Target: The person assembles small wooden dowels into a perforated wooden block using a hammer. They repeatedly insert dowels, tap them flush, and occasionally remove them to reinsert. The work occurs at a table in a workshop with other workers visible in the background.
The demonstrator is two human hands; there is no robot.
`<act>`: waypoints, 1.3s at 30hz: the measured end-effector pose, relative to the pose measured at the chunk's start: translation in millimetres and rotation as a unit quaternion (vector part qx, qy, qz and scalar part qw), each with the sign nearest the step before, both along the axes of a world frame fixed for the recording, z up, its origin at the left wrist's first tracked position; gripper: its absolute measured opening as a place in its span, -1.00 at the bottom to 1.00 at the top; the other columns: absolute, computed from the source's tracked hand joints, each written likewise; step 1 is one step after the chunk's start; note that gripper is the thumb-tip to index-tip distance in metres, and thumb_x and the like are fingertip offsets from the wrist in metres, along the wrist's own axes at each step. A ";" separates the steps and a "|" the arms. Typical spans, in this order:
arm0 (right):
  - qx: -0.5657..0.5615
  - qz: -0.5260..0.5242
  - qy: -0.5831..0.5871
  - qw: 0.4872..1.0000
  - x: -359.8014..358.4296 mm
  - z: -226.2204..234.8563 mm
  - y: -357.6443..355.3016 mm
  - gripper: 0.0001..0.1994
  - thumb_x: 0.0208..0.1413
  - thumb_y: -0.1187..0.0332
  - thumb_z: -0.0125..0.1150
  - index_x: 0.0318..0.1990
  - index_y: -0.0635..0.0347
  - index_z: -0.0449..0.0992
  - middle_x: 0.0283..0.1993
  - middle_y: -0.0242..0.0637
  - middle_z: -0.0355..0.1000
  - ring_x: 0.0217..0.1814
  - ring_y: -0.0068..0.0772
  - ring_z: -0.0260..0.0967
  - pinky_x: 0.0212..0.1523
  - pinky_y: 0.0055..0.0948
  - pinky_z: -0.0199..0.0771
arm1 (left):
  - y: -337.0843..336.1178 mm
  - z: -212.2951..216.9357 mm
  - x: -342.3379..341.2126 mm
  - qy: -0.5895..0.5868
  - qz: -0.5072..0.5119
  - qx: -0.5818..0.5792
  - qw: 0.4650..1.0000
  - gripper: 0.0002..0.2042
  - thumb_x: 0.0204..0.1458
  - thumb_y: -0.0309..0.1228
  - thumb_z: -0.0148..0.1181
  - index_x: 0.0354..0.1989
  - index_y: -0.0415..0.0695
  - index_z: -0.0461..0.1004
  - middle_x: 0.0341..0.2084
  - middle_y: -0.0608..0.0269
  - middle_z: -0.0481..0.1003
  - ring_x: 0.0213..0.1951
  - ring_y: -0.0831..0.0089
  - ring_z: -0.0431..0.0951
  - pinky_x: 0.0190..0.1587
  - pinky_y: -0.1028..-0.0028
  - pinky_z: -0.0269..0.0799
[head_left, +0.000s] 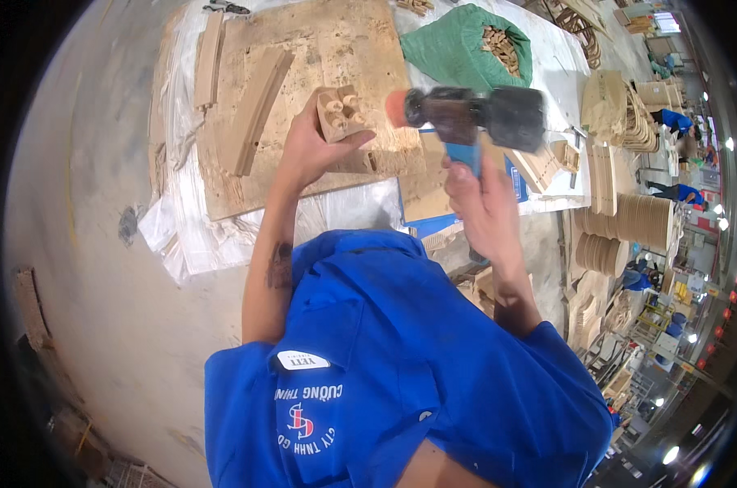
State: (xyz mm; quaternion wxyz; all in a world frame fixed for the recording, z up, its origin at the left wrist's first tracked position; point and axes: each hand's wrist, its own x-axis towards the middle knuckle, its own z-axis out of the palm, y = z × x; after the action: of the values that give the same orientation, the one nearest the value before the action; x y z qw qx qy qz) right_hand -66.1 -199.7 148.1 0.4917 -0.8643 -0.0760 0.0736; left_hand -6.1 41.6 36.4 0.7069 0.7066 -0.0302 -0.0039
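Observation:
My left hand [310,148] grips a pale wooden block [341,130] whose end faces up, with several round dowels standing out of it. In my right hand [482,195] is a mallet [466,114] with a blue handle, a black head and an orange-red face. The mallet is smeared by motion and is held to the right of the block, apart from it. Under both hands lies a worn plywood board [344,49]. Two long wooden pieces, one slightly curved [263,110] and one straighter [210,61], rest on the board's left part.
A green sack [441,49] full of small wooden pieces stands at the back. White sheeting [214,252] hangs over the table's near edge. More wooden parts [539,167] lie at the right. Stacks of curved wood [624,224] and other people in blue [681,193] are farther right.

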 end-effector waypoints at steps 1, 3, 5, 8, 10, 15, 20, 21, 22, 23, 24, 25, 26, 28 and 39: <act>0.093 -0.009 -0.008 0.996 -5.5 -1.4 -1.7 -0.70 0.44 0.18 -0.01 -0.04 0.30 0.38 -0.51 -0.53 0.16 -0.56 -0.77 -0.01 -0.55 -0.64 -0.03 | -1.6 -1.8 0.1 -0.014 0.008 -0.006 1.000 -0.36 -0.15 -0.28 0.61 0.09 -0.21 0.41 -0.16 0.22 0.57 -0.11 0.44 0.58 -0.01 0.41 0.50; 0.099 -0.040 -0.102 0.989 -21.2 14.9 3.4 -0.61 0.40 0.07 0.03 -0.06 0.31 0.38 -0.52 -0.50 0.17 -0.54 -0.75 0.03 -0.54 -0.64 -0.02 | -2.0 -1.3 2.3 -0.027 0.017 0.007 0.999 -0.38 -0.14 -0.30 0.60 0.09 -0.22 0.41 -0.16 0.20 0.58 -0.11 0.42 0.60 -0.02 0.40 0.52; 0.060 -0.021 -0.178 0.982 -26.0 21.3 8.3 -0.56 0.39 0.01 0.05 -0.06 0.33 0.39 -0.54 -0.40 0.21 -0.58 -0.62 0.09 -0.55 -0.57 0.04 | -3.3 -3.2 3.3 -0.039 0.023 0.007 0.999 -0.39 -0.13 -0.31 0.59 0.08 -0.23 0.42 -0.17 0.17 0.60 -0.12 0.40 0.62 -0.03 0.40 0.54; -0.175 0.067 -0.280 0.941 -20.7 6.0 14.0 -0.53 0.38 0.03 0.07 -0.02 0.39 0.42 -0.59 -0.12 0.30 -0.69 -0.21 0.20 -0.58 -0.33 0.21 | -10.9 -9.2 5.0 -0.073 0.036 -0.001 0.997 -0.41 -0.11 -0.32 0.57 0.06 -0.26 0.41 -0.17 0.12 0.62 -0.12 0.37 0.65 -0.04 0.38 0.55; -0.243 0.025 -0.017 0.970 -5.2 17.6 43.1 -0.58 0.38 0.16 0.07 0.12 0.41 0.40 -0.43 0.23 0.38 -0.47 0.23 0.36 -0.38 -0.15 0.39 | -12.4 -11.9 2.5 -0.110 0.073 0.049 0.990 -0.42 -0.10 -0.32 0.57 0.05 -0.28 0.41 -0.17 0.09 0.63 -0.13 0.35 0.66 -0.05 0.37 0.56; 0.006 -0.023 -0.075 0.997 -22.7 32.2 33.2 -0.69 0.40 0.18 0.05 0.04 0.28 0.37 -0.41 -0.39 0.33 -0.44 -0.60 0.25 -0.45 -0.53 0.24 | -8.0 -18.5 -4.8 -0.080 0.077 0.018 0.994 -0.43 -0.09 -0.32 0.56 0.05 -0.27 0.41 -0.19 0.07 0.64 -0.13 0.32 0.68 -0.06 0.34 0.58; -0.187 -0.033 -0.186 0.964 -15.1 -5.3 27.3 -0.76 0.43 0.18 0.01 0.04 0.13 0.39 -0.43 -0.44 0.35 -0.50 -0.57 0.27 -0.50 -0.54 0.27 | -19.7 -8.7 -4.3 -0.097 0.072 0.041 0.992 -0.47 -0.08 -0.33 0.55 0.01 -0.23 0.42 -0.22 0.09 0.64 -0.15 0.31 0.69 -0.09 0.36 0.60; -0.212 0.003 -0.087 0.973 -5.2 18.7 42.7 -0.76 0.43 0.19 0.00 0.05 0.13 0.39 -0.42 -0.45 0.35 -0.48 -0.57 0.29 -0.49 -0.56 0.29 | -15.1 -8.4 -10.9 -0.087 0.086 0.074 0.990 -0.48 -0.07 -0.33 0.55 0.01 -0.23 0.42 -0.22 0.08 0.65 -0.15 0.31 0.69 -0.09 0.36 0.60; -0.235 0.040 0.012 0.971 -2.3 31.5 52.0 -0.76 0.42 0.21 -0.01 0.06 0.13 0.39 -0.41 -0.45 0.36 -0.46 -0.57 0.31 -0.48 -0.58 0.31 | -12.2 -23.2 -6.3 -0.108 0.083 0.005 0.991 -0.49 -0.07 -0.32 0.55 0.00 -0.23 0.43 -0.23 0.09 0.65 -0.16 0.31 0.70 -0.09 0.37 0.61; -0.156 0.016 -0.043 0.987 1.1 34.9 52.0 -0.73 0.41 0.19 0.01 0.04 0.20 0.41 -0.44 -0.43 0.38 -0.49 -0.54 0.31 -0.49 -0.53 0.31 | -9.7 -20.4 1.5 -0.131 0.094 -0.002 0.987 -0.48 -0.07 -0.32 0.55 0.00 -0.23 0.43 -0.23 0.09 0.66 -0.17 0.31 0.70 -0.09 0.37 0.61; -0.086 -0.011 -0.078 0.993 -10.8 38.7 48.1 -0.69 0.40 0.18 0.03 0.01 0.28 0.43 -0.47 -0.42 0.39 -0.51 -0.52 0.30 -0.51 -0.49 0.31 | -12.4 -23.0 -5.0 -0.136 0.099 -0.018 0.986 -0.48 -0.07 -0.32 0.56 0.00 -0.22 0.43 -0.23 0.10 0.66 -0.17 0.31 0.70 -0.10 0.37 0.61; -0.015 -0.037 -0.113 0.993 -22.5 42.9 43.2 -0.65 0.39 0.17 0.06 -0.01 0.35 0.46 -0.50 -0.40 0.41 -0.53 -0.49 0.30 -0.52 -0.45 0.30 | -13.1 -25.3 -8.5 -0.141 0.104 -0.034 0.984 -0.48 -0.08 -0.32 0.56 0.00 -0.22 0.43 -0.24 0.10 0.66 -0.18 0.31 0.70 -0.10 0.38 0.61; 0.003 -0.029 -0.141 0.990 -19.9 34.3 41.2 -0.63 0.37 0.16 0.08 -0.04 0.39 0.45 -0.51 -0.29 0.42 -0.55 -0.35 0.33 -0.52 -0.39 0.32 | -6.7 -16.5 1.4 -0.119 0.105 0.029 0.987 -0.49 -0.08 -0.32 0.56 0.00 -0.21 0.44 -0.23 0.10 0.66 -0.18 0.34 0.70 -0.11 0.38 0.60; 0.016 -0.014 -0.149 0.989 -36.1 21.7 29.6 -0.58 0.34 0.14 0.12 -0.10 0.48 0.45 -0.54 -0.07 0.45 -0.58 -0.06 0.38 -0.51 -0.28 0.35 | -14.6 -17.6 -9.9 -0.110 0.086 0.008 0.990 -0.49 -0.07 -0.32 0.56 0.00 -0.21 0.45 -0.23 0.09 0.66 -0.18 0.34 0.69 -0.11 0.37 0.60; -0.201 0.028 -0.066 0.977 -24.2 1.5 42.0 -0.71 0.38 0.26 0.07 -0.28 0.37 0.39 -0.58 -0.35 0.37 -0.59 -0.48 0.30 -0.61 -0.34 0.15 | -13.7 -19.1 -18.7 -0.092 0.095 -0.014 0.991 -0.48 -0.10 -0.33 0.58 0.01 -0.19 0.45 -0.25 0.13 0.65 -0.15 0.39 0.69 -0.07 0.40 0.61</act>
State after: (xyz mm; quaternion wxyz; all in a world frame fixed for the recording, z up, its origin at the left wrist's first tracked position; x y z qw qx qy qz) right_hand -90.3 -157.7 149.6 0.2990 -0.9461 -0.1167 0.0438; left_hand -24.8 27.9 17.3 0.7079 0.6939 -0.0282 0.1290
